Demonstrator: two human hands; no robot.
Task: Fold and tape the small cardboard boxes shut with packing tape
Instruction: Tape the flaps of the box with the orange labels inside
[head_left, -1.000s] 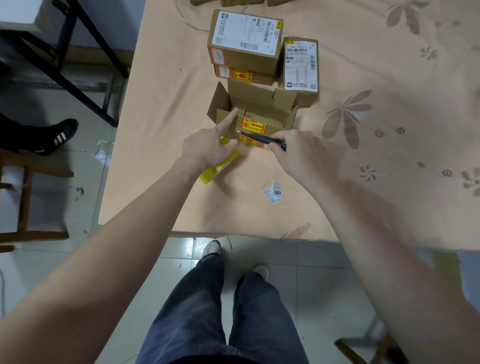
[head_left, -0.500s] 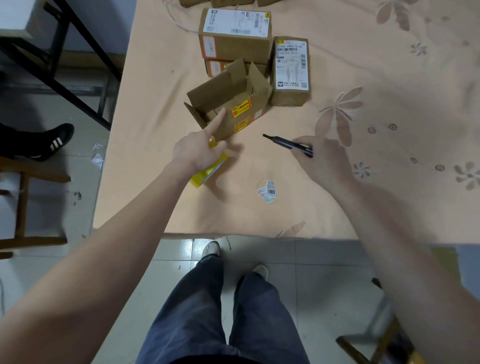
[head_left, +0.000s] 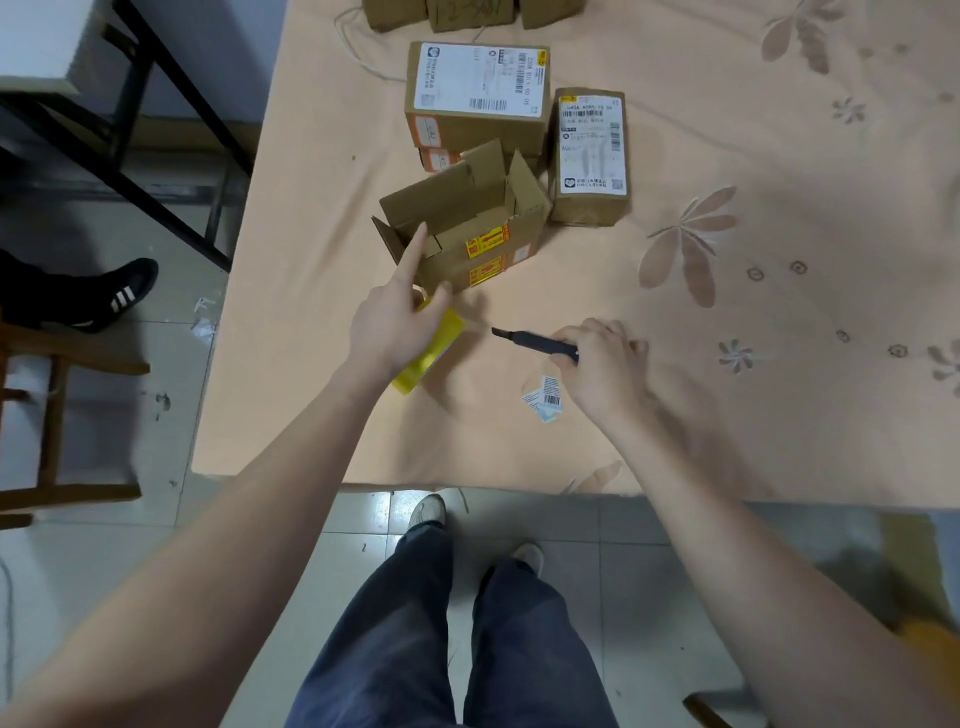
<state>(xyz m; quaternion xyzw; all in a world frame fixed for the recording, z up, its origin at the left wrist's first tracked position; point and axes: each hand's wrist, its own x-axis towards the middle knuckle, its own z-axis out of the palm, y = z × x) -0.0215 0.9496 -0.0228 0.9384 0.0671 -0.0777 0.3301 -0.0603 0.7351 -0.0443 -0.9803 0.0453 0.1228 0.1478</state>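
Flaps stand open on the small cardboard box (head_left: 462, 228), lying on the bench (head_left: 675, 415) just beyond the left hand (head_left: 397, 325), which grasps yellow packing tape (head_left: 434, 348); the right hand (head_left: 602, 364), farther off, clenches a utility knife (head_left: 535, 343).

Head-worn view looks steeply down at table (head_left: 779, 415).

Left hand (head_left: 397, 325) holds yellow tape (head_left: 431, 349), right hand (head_left: 602, 364) knife (head_left: 535, 342)

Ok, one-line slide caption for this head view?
Left hand holding a yellow tape roll beside the open cardboard box; right hand gripping a dark cutter.
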